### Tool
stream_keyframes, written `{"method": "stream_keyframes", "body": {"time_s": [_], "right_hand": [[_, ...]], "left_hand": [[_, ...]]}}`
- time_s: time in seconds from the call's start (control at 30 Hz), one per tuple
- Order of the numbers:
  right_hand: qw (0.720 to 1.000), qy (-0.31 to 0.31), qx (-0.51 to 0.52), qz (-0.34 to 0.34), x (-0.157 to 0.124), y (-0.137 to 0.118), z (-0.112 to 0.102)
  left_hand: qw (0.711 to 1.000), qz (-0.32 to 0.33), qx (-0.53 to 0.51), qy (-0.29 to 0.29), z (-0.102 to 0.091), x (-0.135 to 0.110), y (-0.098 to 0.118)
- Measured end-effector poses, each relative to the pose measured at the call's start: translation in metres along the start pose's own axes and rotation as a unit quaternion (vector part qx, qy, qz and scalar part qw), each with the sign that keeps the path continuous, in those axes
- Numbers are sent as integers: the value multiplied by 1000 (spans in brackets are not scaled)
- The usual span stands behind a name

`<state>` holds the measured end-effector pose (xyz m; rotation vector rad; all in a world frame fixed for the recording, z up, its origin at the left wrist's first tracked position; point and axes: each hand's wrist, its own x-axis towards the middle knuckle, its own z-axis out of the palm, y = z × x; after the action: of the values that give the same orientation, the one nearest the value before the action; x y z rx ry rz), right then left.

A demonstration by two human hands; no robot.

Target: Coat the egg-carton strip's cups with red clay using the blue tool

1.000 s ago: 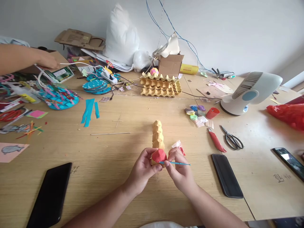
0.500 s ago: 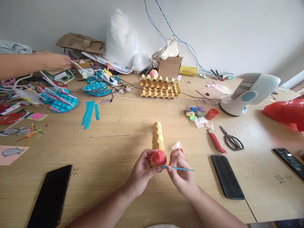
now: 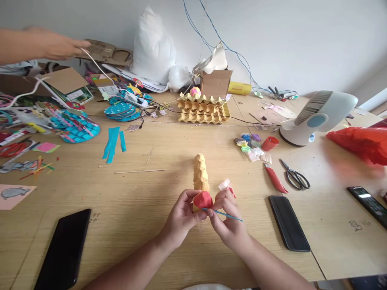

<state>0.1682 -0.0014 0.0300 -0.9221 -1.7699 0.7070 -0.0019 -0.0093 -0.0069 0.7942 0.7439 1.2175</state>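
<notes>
A: Lower centre of frame: left hand (image 3: 181, 213) closed around the near end of the egg-carton strip (image 3: 200, 173), which is capped by a red clay lump (image 3: 202, 199).
B: Right hand (image 3: 228, 219)?
A: Pinching a thin blue stick (image 3: 225, 214), tip at the clay's lower edge.
B: Handling?
A: Judged light. Pulp crushes easily; clay is soft and dents. Best held by the carton's sides, not the clay.

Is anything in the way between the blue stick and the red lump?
Nothing visible is. The left hand grips the egg-carton strip capped by the red lump, and the right hand pinches the blue stick, its tip right at the lump's lower edge with no gap to see.
</notes>
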Motion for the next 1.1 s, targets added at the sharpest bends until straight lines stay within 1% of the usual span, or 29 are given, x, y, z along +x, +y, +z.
{"method": "stream_keyframes", "body": {"time_s": [0.23, 0.47, 0.63, 0.87, 0.93, 1.1], "right_hand": [[999, 11, 15, 26, 3, -2, 1], [999, -12, 28, 29, 1, -1, -2], [998, -10, 56, 28, 3, -1, -6], [999, -12, 26, 40, 3, 1, -3], [998, -17, 44, 52, 4, 1, -4], [986, -20, 134, 93, 5, 5, -9]], "left_hand": [[1000, -21, -10, 5, 1, -1, 2], [1000, -11, -5, 13, 0, 0, 2], [1000, -4, 2, 8, -1, 0, 1], [1000, -21, -6, -3, 1, 0, 4], [1000, -25, -12, -2, 1, -1, 6], [999, -25, -34, 2, 1, -1, 9]]}}
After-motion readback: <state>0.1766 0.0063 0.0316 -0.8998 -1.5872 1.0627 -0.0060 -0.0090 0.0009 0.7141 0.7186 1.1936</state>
